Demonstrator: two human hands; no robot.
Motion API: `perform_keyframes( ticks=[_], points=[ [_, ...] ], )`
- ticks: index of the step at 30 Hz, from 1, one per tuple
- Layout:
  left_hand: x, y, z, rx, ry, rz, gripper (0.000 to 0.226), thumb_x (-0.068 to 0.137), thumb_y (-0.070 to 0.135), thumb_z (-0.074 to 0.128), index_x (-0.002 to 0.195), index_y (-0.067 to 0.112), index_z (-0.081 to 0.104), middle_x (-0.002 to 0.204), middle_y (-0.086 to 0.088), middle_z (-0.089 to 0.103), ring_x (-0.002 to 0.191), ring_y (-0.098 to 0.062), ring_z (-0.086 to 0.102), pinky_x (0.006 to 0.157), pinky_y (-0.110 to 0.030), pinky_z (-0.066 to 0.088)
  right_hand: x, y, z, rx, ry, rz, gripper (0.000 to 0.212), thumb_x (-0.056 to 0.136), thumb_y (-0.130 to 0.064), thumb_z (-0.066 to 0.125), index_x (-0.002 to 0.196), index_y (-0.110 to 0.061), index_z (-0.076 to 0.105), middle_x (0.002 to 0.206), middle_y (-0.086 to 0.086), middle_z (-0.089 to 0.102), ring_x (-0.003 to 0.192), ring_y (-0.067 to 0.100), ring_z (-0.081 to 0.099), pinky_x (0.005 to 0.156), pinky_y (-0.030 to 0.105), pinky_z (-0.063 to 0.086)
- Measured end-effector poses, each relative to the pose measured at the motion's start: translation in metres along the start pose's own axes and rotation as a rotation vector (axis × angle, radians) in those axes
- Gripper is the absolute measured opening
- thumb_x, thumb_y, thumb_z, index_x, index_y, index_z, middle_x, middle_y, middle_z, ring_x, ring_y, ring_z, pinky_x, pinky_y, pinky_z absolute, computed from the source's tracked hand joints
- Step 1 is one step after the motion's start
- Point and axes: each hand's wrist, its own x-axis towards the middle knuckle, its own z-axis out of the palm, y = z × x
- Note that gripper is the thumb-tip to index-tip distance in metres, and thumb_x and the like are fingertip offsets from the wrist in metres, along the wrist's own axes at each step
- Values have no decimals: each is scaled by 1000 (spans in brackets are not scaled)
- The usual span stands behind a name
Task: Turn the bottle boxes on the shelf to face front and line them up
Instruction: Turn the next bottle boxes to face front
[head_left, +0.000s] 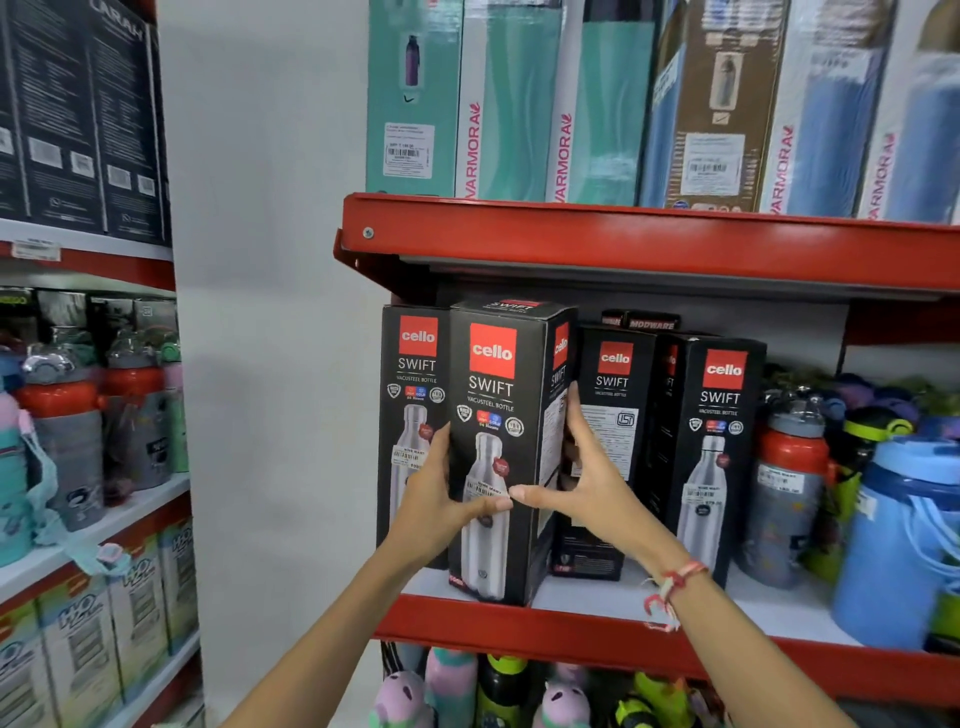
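Several black Cello Swift bottle boxes stand on the middle shelf (613, 597). Both hands hold the second box from the left (498, 395), which stands at the shelf's front edge, front face toward me and turned slightly left. My left hand (441, 499) grips its left edge, thumb across the front. My right hand (587, 483) grips its right side, thumb on the front. The leftmost box (413, 374) faces front behind it. A third box (613, 415) sits further back showing a text-covered side. The fourth box (719, 431) faces front, angled slightly.
Loose water bottles (789, 483) and a blue jug (898, 545) crowd the shelf's right end. The red shelf above (623, 239) carries tall Varmora boxes. A white wall is at the left, then another rack with bottles (78, 415). Small bottles fill the shelf below.
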Motion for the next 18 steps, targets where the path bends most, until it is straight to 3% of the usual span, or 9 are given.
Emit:
perform_keyframes(
  ticks=[3,4,8,10,14,18],
  points=[
    [3,1,8,54,79,19,90,64,33,85,139,29,36,130,12,60,122,-5,54,103,-37,47,7,1,-7,40,-57,1,120,73,-15,81,145,-49,-9,131,-43,31,116,-22,41,103,20,40],
    [5,3,12,82,108,20,91,65,35,84,141,30,34,132,13,59,122,-4,54,102,-35,47,10,1,-7,24,-45,-1,118,76,-8,78,146,-47,-9,126,-45,34,110,-22,47,101,20,40],
    [15,8,27,195,198,22,93,74,29,77,149,25,22,128,15,54,111,0,50,87,-11,39,25,0,2,-87,104,12,115,80,3,69,144,-51,-9,129,-19,53,116,7,57,104,41,45],
    [20,6,35,227,225,-1,92,78,26,75,150,23,18,127,8,57,106,-5,52,81,-10,36,30,1,8,-141,177,15,113,82,6,65,142,-55,-9,129,-8,57,112,14,60,98,42,49],
    [29,-4,49,244,290,-101,89,81,21,72,149,23,15,128,-8,62,99,-14,60,83,-24,46,40,8,15,-282,275,1,108,83,7,62,146,-49,-6,112,14,67,98,30,66,84,43,56],
    [39,-10,55,328,282,-160,84,87,17,65,150,20,10,121,-13,65,98,-26,66,83,-38,53,46,17,18,-389,315,5,104,84,2,63,148,-42,-7,111,17,66,90,30,66,81,44,56]
  ],
)
